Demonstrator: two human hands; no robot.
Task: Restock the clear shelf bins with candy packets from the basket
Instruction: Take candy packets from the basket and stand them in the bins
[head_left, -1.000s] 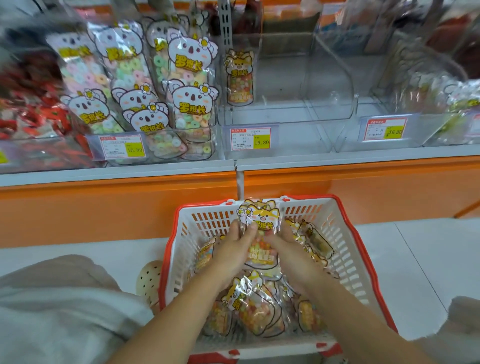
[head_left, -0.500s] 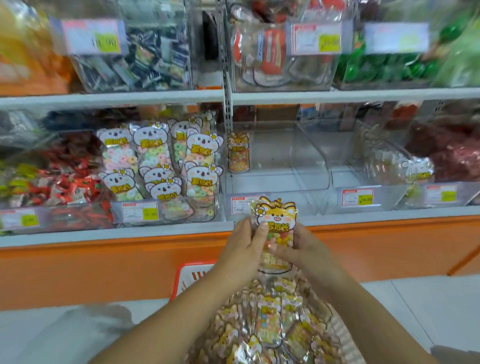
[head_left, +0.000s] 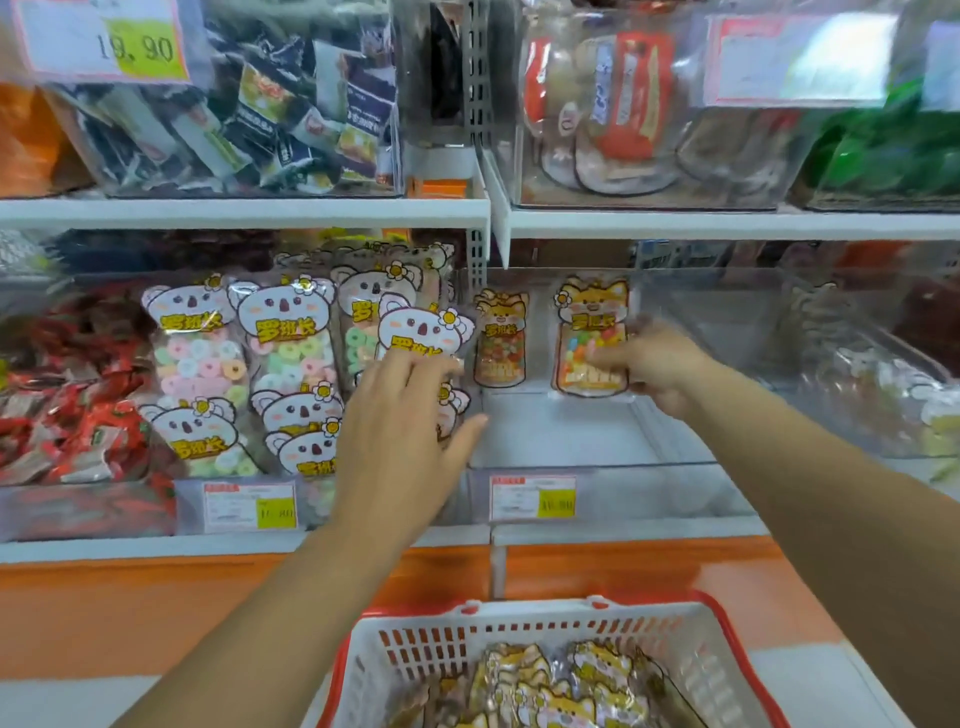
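Shop shelving (head_left: 234, 213) is filling the view; the right hand (head_left: 654, 364) is gripping a candy packet (head_left: 589, 338) upright, long axis vertical, at the back of the near-empty clear bin (head_left: 561, 431), just right of one standing packet (head_left: 500, 338); the left hand (head_left: 400, 415) is hovering, fingers spread, by the bin's left wall; the basket (head_left: 519, 639) is sitting below, well apart.

White lower shelf (head_left: 130, 548), clear bins (head_left: 561, 431) side by side, upper shelf (head_left: 234, 213) likewise stocked
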